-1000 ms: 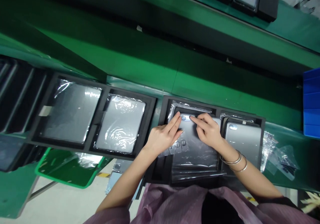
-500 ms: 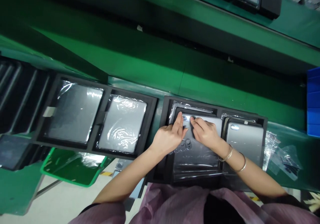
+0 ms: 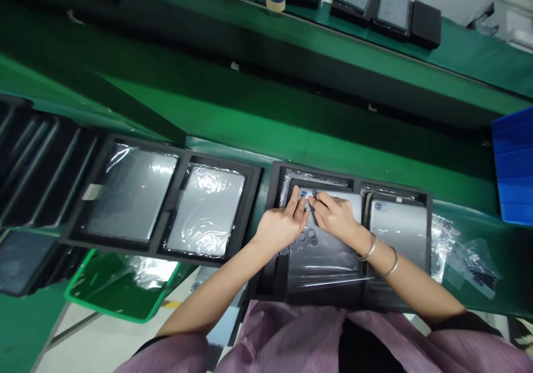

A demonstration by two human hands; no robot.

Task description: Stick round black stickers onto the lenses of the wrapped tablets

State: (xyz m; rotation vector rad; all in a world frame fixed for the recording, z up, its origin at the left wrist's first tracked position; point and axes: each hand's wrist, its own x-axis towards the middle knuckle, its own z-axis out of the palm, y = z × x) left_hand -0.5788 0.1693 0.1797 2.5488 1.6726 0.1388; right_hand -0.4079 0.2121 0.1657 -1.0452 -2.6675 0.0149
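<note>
A grey tablet (image 3: 327, 265) lies back up in a black foam tray (image 3: 270, 195), with its camera window (image 3: 305, 193) near the top left corner. My left hand (image 3: 280, 227) rests on that corner, index finger stretched along the tablet's edge and other fingertips by the camera window. My right hand (image 3: 335, 216) is closed, thumb and fingertips pressed together at the window's right side; whatever is between them is hidden. Below the hands, several dark camera-shaped rings (image 3: 302, 241) lie on a clear sheet over the tablet. A second grey tablet (image 3: 397, 234) sits in the right compartment.
Left of my tray, another foam tray (image 3: 154, 245) holds two film-wrapped tablets. A green bin (image 3: 112, 306) stands below it. Clear plastic bags (image 3: 474, 265) lie at right, near a blue bin (image 3: 514, 165). A tape roll (image 3: 275, 1) sits on the upper shelf.
The view has shifted slightly, bringing more of the upper shelf and blue bin into sight. Both hands stay at the tablet's camera corner, with the right fingertips a little nearer the left hand.
</note>
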